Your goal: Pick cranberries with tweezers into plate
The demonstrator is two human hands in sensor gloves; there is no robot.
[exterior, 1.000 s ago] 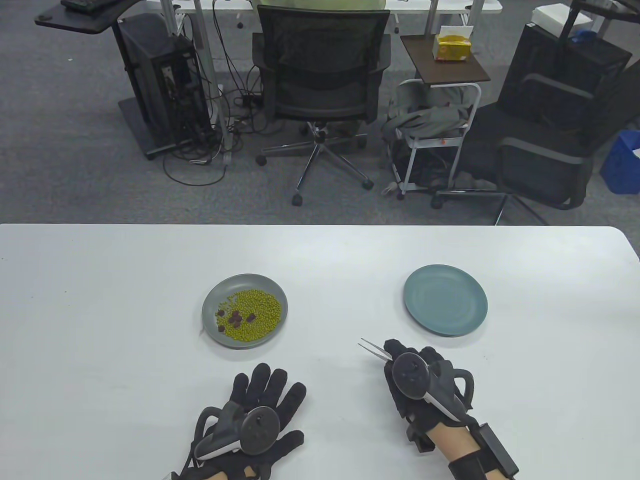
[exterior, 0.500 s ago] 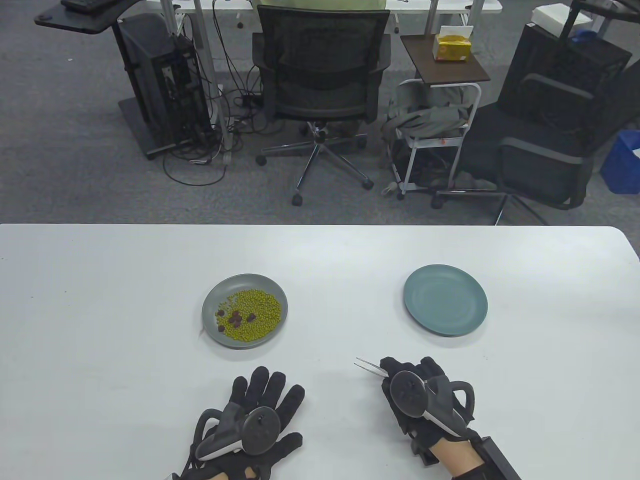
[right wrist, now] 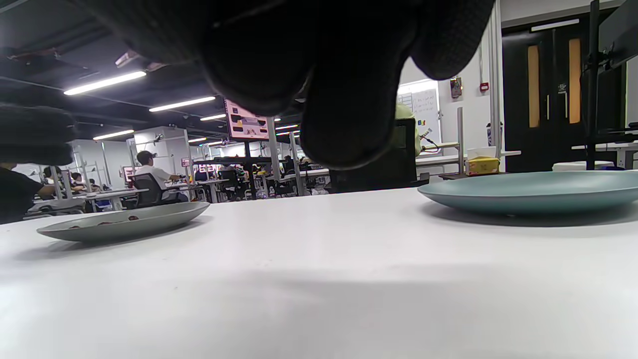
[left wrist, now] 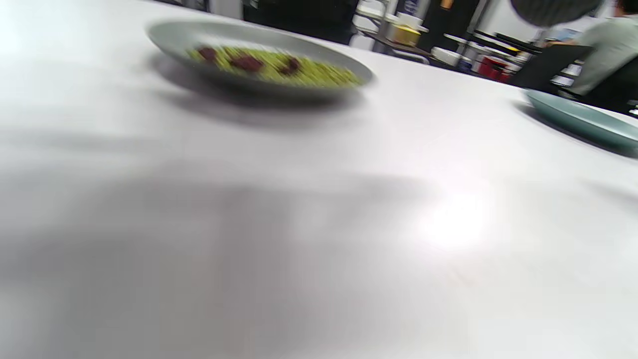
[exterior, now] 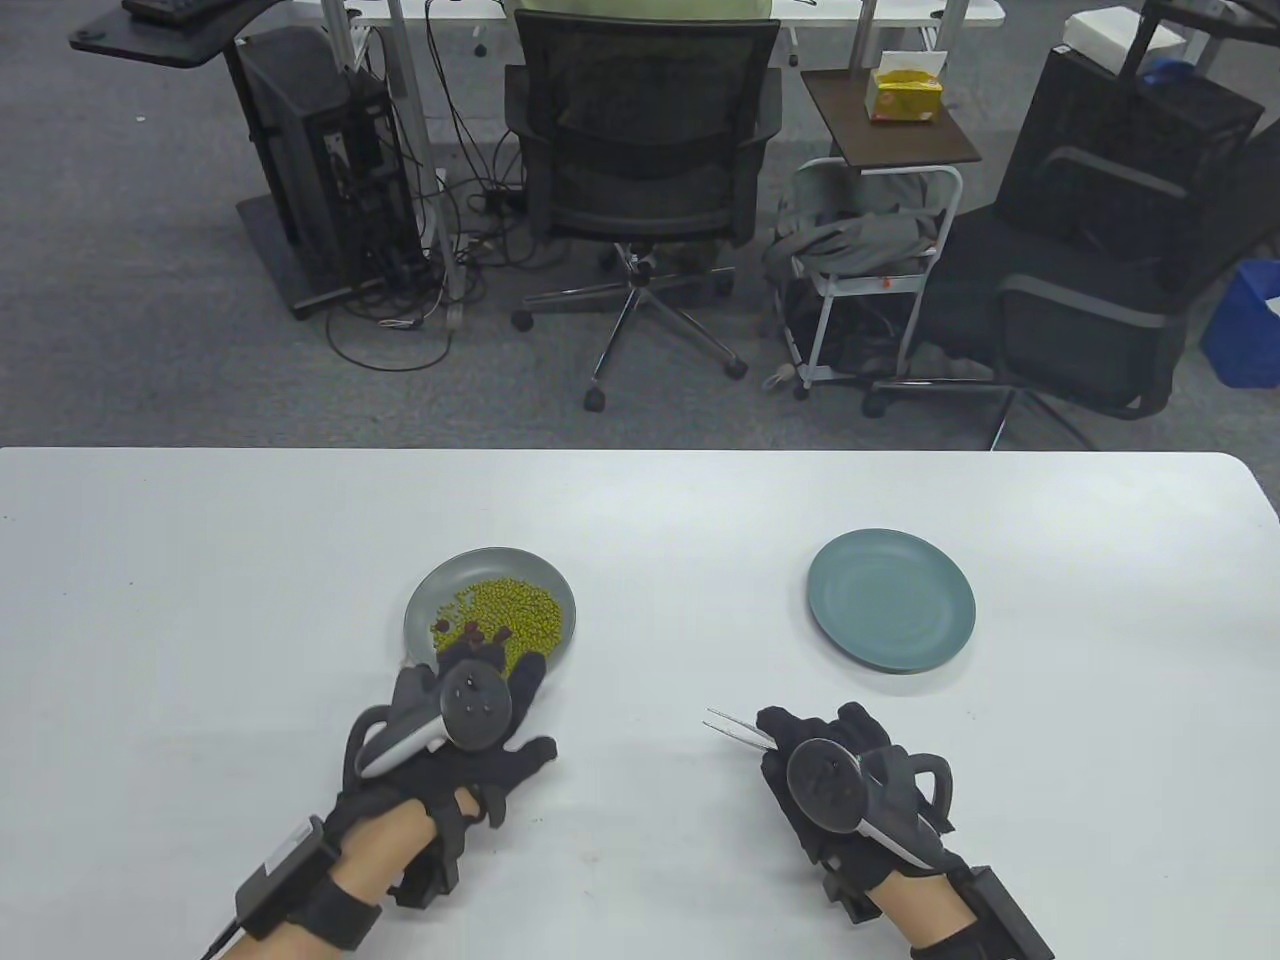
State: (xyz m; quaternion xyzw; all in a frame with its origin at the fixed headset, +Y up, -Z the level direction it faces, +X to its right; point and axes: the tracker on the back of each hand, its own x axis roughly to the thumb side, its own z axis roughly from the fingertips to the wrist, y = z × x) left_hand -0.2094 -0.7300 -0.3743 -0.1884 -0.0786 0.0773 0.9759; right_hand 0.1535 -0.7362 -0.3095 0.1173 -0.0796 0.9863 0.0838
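The table view looks down from high up at the flat white table (exterior: 640,500). Both wrist views sit low, very near it, looking across. All share the round blue-green plate (exterior: 891,600) (left wrist: 583,119) (right wrist: 538,192).

Black gloves (exterior: 470,740) (grey trackers), bare wrists

Left hand (exterior: 470,720) hides gray plate's (exterior: 430,600) near rim, perhaps some cranberries (exterior: 470,630)
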